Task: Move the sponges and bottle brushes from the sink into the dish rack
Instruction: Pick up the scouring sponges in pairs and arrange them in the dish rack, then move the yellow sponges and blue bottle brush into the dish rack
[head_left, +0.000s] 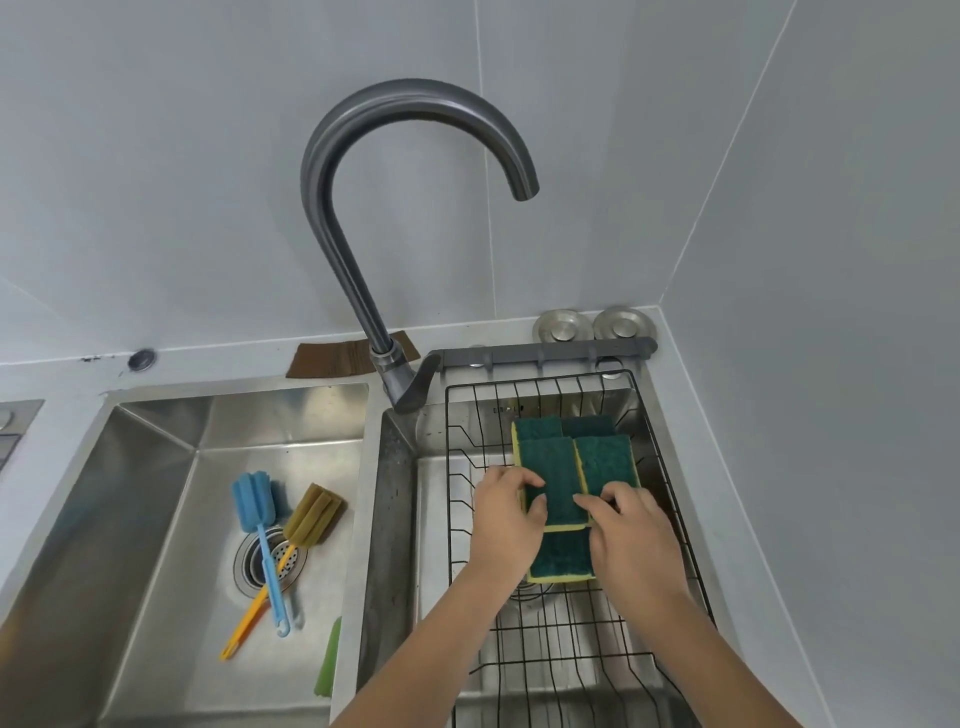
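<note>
The double sink (156, 441) fills the lower view, its left basin open and its right basin covered by the black wire dish rack (670, 525), which sits close under the wall on the right and just past the tall curved faucet (363, 218) at the divider. The step in hand looks like the settling of the sponges (550, 467): several green-and-yellow ones lie flat and touching in the far half of the rack, and both hands rest on them. The left hand (506, 525) has its fingers (532, 480) curled narrow over the near-left edge of one sponge; the right hand (631, 535) presses its fingers on the seam between two, flat rather than gripping. The near half of the rack is bare wire, so there is open room for long things. What is left, by my reading, is the left basin: the blue bottle brush (254, 499) and the olive-headed bottle brush (311, 512) lie crossed over the drain (270, 561), handles toward the viewer, and a green object (328, 660) against the divider wall is partly hidden. The next move calls for letting go, crossing left over the divider below the faucet, and lifting the brushes by their handles clear of the basin edge.
</note>
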